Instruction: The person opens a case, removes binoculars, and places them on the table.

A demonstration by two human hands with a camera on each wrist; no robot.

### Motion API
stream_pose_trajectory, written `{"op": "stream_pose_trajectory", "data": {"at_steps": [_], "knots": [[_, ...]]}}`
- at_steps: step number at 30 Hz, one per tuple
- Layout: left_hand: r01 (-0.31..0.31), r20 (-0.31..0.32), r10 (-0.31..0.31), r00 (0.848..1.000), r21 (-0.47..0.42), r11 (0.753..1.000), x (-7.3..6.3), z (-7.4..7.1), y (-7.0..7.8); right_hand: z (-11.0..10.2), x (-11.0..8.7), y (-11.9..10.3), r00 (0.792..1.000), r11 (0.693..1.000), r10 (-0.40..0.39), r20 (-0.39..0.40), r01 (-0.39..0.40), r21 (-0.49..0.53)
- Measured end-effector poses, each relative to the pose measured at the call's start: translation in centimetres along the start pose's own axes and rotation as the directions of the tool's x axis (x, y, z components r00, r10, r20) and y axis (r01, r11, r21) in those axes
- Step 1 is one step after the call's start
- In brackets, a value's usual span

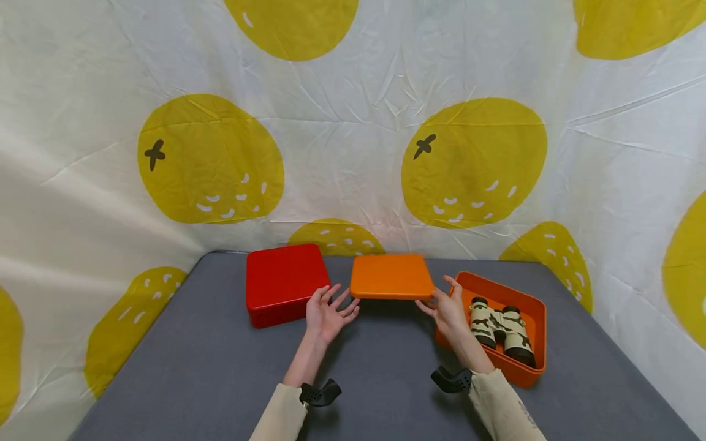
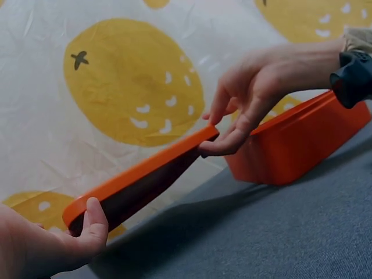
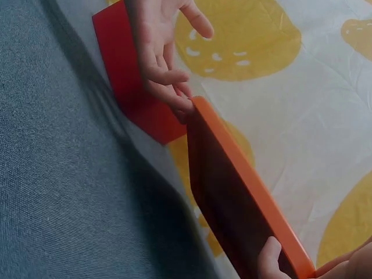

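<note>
An orange lid (image 1: 391, 277) is held above the table, its dark underside showing in both wrist views. My right hand (image 1: 449, 311) pinches its right edge, fingers above and below the rim in the left wrist view. The left hand (image 1: 325, 315) is palm up, with fingers spread and fairly straight; in the right wrist view, fingertips touch the lid's corner (image 3: 199, 104). At the right stands an orange box (image 1: 537, 324) without a cover, partly behind the right forearm. Inside it lie camouflage binoculars (image 1: 499, 327).
Beside the left hand, a red box (image 1: 287, 278) with its top covered stands towards the back of the grey table (image 1: 380, 380). A white cloth (image 1: 342, 159) printed with large yellow fruit hangs behind the table and along its sides.
</note>
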State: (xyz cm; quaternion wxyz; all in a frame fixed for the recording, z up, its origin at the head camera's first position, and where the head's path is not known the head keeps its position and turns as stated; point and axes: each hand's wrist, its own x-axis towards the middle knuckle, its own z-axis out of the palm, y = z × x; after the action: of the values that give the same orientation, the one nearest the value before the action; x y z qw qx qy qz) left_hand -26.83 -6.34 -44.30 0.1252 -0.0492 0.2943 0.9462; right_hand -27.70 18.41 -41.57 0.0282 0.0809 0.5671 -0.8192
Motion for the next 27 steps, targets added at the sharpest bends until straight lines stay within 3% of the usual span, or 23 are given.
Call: {"op": "stream_pose_trajectory", "data": {"at_steps": [9, 14, 22, 27], "knots": [[0.002, -0.022, -0.002, 1.0, 0.033, 0.999, 0.0, -0.1, -0.3, 0.1, 0.8, 0.9, 1.0, 0.999, 0.012, -0.018, -0.013, -0.034], [-0.003, -0.023, 0.005, 1.0, 0.054, 0.999, 0.0, -0.1, -0.4, 0.0, 0.9, 0.6, 0.998, 0.998, 0.05, 0.03, -0.049, -0.038], [-0.011, 0.017, 0.01, 1.0, 0.059, 0.998, -0.2, -0.2, -0.5, 0.2, 0.4, 0.4, 0.989, 0.993, 0.091, 0.119, -0.099, 0.065], [-0.019, 0.032, 0.017, 0.999, 0.053, 0.998, -0.1, -0.2, -1.0, 0.6, 0.0, 0.8, 0.988, 0.985, 0.09, 0.122, -0.106, 0.136]]}}
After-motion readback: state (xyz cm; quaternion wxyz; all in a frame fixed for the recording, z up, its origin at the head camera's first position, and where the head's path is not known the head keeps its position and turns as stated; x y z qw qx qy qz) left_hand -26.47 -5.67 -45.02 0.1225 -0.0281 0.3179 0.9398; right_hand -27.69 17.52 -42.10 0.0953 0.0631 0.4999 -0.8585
